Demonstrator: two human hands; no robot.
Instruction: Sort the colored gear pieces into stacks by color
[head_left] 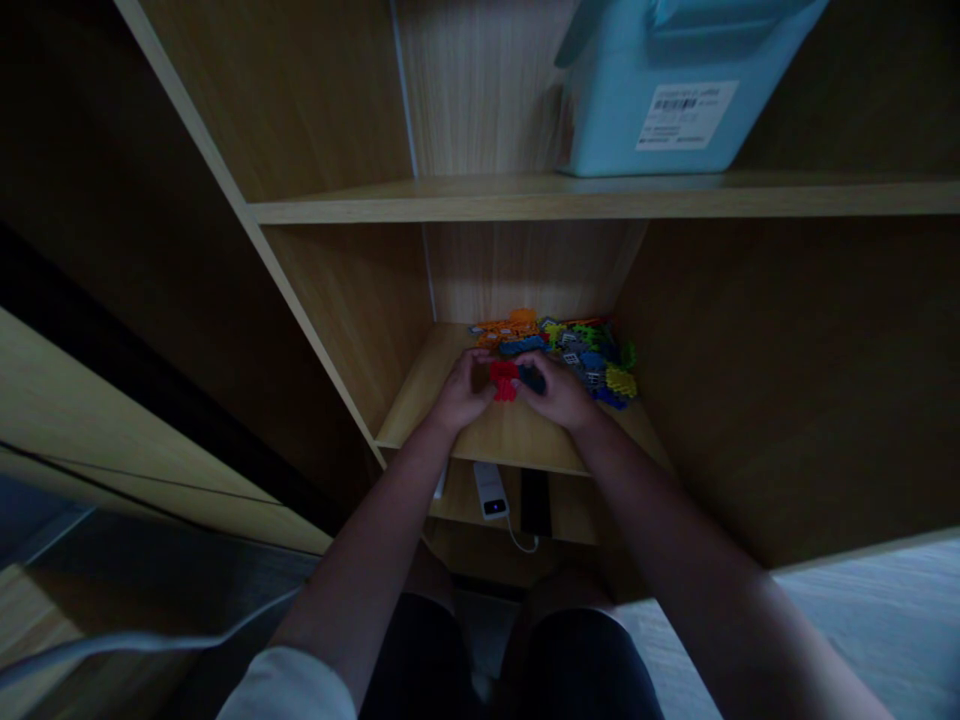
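Between my two hands is a small red plastic toy piece (pixel 505 379), held over the front part of a wooden shelf. The fingers and thumb of my left hand (pixel 463 388) close on its left side. From the right, my right hand (pixel 556 388) pinches the same piece. Just behind the hands lies a heap of colourful plastic toy pieces (pixel 592 362), in orange, blue, grey, green and yellow. My right hand partly covers the near side of the heap.
Above, a light blue bin (pixel 607 120) with a white label stands on the upper shelf (pixel 450 205). On the shelf below lie a white power bank (pixel 490 488) with a cable and a dark flat object (pixel 535 500). A wooden side panel (pixel 787 380) rises at the right.
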